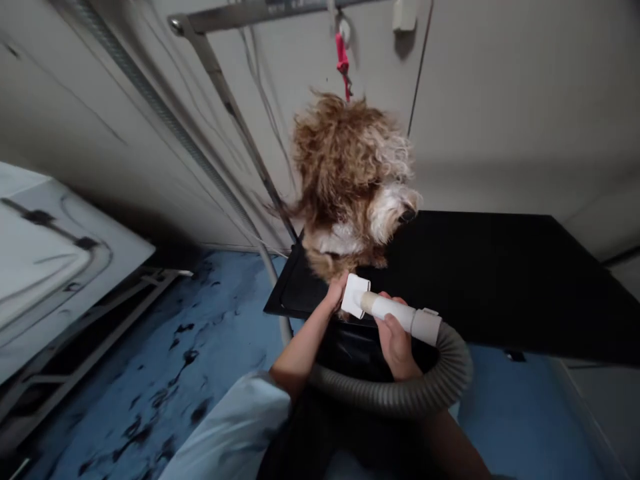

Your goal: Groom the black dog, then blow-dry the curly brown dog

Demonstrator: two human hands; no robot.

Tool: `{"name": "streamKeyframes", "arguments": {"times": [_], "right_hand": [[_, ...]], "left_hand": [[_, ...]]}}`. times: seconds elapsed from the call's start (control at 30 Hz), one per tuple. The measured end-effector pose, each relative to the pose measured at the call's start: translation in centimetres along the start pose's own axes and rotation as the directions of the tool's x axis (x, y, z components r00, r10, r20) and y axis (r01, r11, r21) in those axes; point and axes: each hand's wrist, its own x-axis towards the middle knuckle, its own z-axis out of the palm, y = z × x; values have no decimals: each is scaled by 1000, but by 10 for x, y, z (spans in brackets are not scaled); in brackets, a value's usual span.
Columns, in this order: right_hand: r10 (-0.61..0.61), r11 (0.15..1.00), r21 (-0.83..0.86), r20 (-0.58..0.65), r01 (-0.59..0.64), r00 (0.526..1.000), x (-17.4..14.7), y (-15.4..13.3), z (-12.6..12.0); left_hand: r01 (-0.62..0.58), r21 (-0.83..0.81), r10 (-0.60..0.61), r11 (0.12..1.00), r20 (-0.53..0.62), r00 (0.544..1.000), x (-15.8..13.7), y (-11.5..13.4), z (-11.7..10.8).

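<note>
A curly brown and white dog (345, 160) is on the black grooming table (480, 280), its head turned to the right. My right hand (397, 340) is wrapped around the white handle of a grooming vacuum brush (393, 312). The brush's flat, wide head points left, beside my left hand (337, 292). That hand is closed on the dog's leg (325, 263) at the table's front edge. The brush head covers part of its fingers. A grey ribbed hose (400, 393) curves from the handle down under my forearms.
From a metal overhead arm (240, 15), a pink strap (342, 57) hangs down to the dog. Another hose (165, 113) runs along the wall at left. A white tub-like unit (45, 247) stands on the left. Dark hair clumps lie on the blue floor (225, 313).
</note>
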Motion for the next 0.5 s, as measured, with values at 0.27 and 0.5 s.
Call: {"name": "streamKeyframes", "arguments": {"times": [0.27, 0.5], "right_hand": [[-22, 999, 43, -238, 33, 971, 3, -25, -55], [-18, 974, 205, -337, 93, 941, 10, -53, -63]], "left_hand": [[298, -400, -196, 867, 277, 941, 2, 18, 77], [351, -468, -199, 811, 344, 918, 6, 22, 114]]}}
